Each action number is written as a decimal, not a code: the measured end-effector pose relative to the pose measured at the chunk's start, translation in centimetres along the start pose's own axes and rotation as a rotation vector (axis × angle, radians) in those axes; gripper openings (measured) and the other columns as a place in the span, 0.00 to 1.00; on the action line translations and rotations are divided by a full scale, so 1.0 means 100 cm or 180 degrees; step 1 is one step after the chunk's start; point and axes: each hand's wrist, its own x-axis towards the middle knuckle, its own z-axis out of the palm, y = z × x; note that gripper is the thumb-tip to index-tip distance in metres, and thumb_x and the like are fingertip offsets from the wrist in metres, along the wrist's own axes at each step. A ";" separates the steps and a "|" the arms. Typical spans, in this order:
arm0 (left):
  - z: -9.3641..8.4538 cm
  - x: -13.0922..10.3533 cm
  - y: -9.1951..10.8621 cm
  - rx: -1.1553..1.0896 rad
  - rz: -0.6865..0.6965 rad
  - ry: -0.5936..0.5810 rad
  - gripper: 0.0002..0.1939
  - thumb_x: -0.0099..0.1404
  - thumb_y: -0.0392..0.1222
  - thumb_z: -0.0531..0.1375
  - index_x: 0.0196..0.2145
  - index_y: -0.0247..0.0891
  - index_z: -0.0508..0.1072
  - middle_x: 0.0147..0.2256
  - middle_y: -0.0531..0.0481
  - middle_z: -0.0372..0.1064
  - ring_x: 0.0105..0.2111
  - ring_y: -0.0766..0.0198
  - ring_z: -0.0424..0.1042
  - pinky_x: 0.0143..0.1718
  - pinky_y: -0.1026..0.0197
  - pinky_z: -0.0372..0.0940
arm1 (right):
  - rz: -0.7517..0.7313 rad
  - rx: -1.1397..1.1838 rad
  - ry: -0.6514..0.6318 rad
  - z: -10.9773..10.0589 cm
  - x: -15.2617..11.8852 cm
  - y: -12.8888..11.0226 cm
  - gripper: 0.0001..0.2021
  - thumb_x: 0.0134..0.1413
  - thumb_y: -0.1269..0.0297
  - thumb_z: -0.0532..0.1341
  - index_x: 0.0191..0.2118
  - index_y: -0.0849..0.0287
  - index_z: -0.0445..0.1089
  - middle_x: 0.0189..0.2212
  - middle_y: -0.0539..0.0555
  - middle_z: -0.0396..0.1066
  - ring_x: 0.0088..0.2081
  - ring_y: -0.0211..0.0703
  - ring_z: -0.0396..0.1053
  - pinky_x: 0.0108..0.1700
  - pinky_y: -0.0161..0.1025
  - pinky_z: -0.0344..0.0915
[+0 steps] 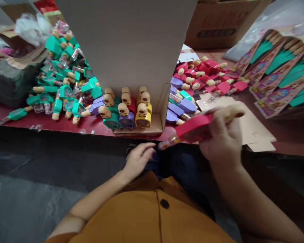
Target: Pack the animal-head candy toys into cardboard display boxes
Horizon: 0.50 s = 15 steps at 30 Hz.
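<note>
While the right hand (224, 138) is closed around a red plastic toy with a tan head (196, 128), the left hand (139, 158) rests loosely open and holds nothing. Just past the left hand stands a grey cardboard box (131, 44) with matching toys lined up inside.

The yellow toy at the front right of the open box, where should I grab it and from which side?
Probably by the tan head of the yellow toy, pinched from above. It stands upright in the cardboard display box with the purple toy close on its left and the box wall to its right, so the head is the freest part.
</note>
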 end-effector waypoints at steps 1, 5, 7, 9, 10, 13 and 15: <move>-0.010 0.003 -0.004 0.0235 0.0278 0.0706 0.13 0.64 0.48 0.54 0.38 0.37 0.70 0.31 0.50 0.68 0.27 0.69 0.65 0.30 0.65 0.61 | -0.0404 -0.0054 0.0231 0.007 0.013 -0.005 0.12 0.52 0.51 0.61 0.34 0.51 0.61 0.36 0.50 0.63 0.33 0.39 0.69 0.37 0.41 0.71; -0.056 0.021 -0.024 0.0828 0.1030 0.2976 0.09 0.61 0.44 0.57 0.37 0.37 0.65 0.33 0.52 0.62 0.32 0.69 0.65 0.35 0.65 0.61 | -0.1530 -0.0546 0.0104 0.041 0.055 -0.003 0.15 0.54 0.53 0.60 0.45 0.46 0.57 0.48 0.49 0.58 0.37 0.36 0.70 0.42 0.41 0.71; -0.078 0.031 -0.032 0.0853 0.0875 0.3132 0.16 0.57 0.45 0.61 0.40 0.37 0.63 0.34 0.52 0.60 0.31 0.69 0.64 0.34 0.66 0.61 | -0.1708 -0.0879 -0.0448 0.055 0.063 0.011 0.17 0.56 0.54 0.59 0.47 0.48 0.53 0.45 0.50 0.60 0.39 0.39 0.70 0.45 0.44 0.70; -0.095 0.041 -0.039 0.0817 0.0570 0.2739 0.20 0.54 0.48 0.62 0.41 0.37 0.62 0.33 0.53 0.60 0.30 0.68 0.64 0.33 0.66 0.61 | -0.1833 -0.1245 -0.0906 0.064 0.061 0.026 0.16 0.58 0.55 0.57 0.47 0.52 0.53 0.42 0.52 0.63 0.42 0.43 0.69 0.49 0.49 0.68; -0.100 0.045 -0.042 0.0836 0.0460 0.2504 0.21 0.54 0.50 0.62 0.40 0.37 0.62 0.33 0.52 0.61 0.30 0.67 0.64 0.34 0.65 0.62 | -0.1875 -0.1393 -0.0993 0.067 0.059 0.033 0.14 0.58 0.56 0.56 0.46 0.54 0.54 0.41 0.53 0.64 0.43 0.44 0.68 0.50 0.51 0.67; -0.109 0.053 -0.050 0.1132 0.0367 0.2065 0.17 0.57 0.52 0.58 0.38 0.36 0.66 0.34 0.49 0.65 0.34 0.63 0.67 0.39 0.61 0.63 | -0.1829 -0.1487 -0.0914 0.066 0.050 0.046 0.12 0.59 0.59 0.56 0.46 0.55 0.56 0.39 0.53 0.66 0.42 0.44 0.68 0.50 0.51 0.67; -0.110 0.055 -0.054 0.1441 0.0453 0.2003 0.16 0.60 0.52 0.55 0.38 0.36 0.68 0.36 0.47 0.68 0.38 0.60 0.68 0.43 0.59 0.63 | -0.1735 -0.1480 -0.0888 0.062 0.048 0.048 0.13 0.58 0.58 0.57 0.46 0.54 0.56 0.39 0.53 0.66 0.41 0.43 0.68 0.49 0.50 0.67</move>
